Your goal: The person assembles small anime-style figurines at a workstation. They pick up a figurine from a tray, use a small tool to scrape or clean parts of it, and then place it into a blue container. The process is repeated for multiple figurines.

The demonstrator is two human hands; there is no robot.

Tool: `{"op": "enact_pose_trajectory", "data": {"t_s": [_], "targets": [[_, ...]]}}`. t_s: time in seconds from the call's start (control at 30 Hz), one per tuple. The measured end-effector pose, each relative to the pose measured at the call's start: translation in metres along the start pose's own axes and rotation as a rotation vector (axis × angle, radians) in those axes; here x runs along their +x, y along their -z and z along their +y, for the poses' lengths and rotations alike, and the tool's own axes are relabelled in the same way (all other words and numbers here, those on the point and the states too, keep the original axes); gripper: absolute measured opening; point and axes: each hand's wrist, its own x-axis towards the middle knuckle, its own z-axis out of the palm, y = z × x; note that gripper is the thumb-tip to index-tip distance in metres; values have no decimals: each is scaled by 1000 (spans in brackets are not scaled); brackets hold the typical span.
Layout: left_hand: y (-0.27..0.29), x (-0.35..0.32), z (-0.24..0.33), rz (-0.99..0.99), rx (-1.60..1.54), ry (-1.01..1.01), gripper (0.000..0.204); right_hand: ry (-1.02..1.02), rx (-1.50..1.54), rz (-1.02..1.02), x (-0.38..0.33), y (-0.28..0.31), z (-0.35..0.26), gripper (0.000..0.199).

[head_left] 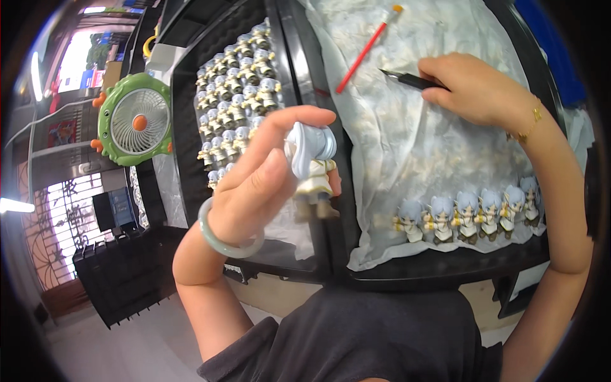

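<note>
I saw a dark surface [445, 270] carrying two black trays: the left tray [181, 127] packed with small grey-haired figurines [238, 83], the right tray [547, 83] lined with white paper [407, 127] bearing a red brush [363, 54] and a row of six figurines [468, 216].

My one head view, fisheye, looking steeply down from close above the black tray [318, 254], forearms entering near edge

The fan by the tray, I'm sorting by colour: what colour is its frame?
Green frame, orange hub; head view.
</note>
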Motion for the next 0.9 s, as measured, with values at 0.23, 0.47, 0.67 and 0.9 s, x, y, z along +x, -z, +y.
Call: {"op": "enact_pose_trajectory", "data": {"t_s": [0.23, 0.47, 0.67, 0.9], "targets": [[19, -5, -21, -177, -1, -105, 82, -57, 53, -14, 0, 4, -6, 18], [25, -6, -27, -307, 81, -274, 80, -71, 66, -9, -2, 5, -12, 19], [25, -7, -12, -215, 613, -398, 67, -116, 62, -34, 0, 5, -11, 18], [23, -11, 3, 29, 1269, -584, 64, -118, 60, -36, 0, 3, -11, 17]]}}
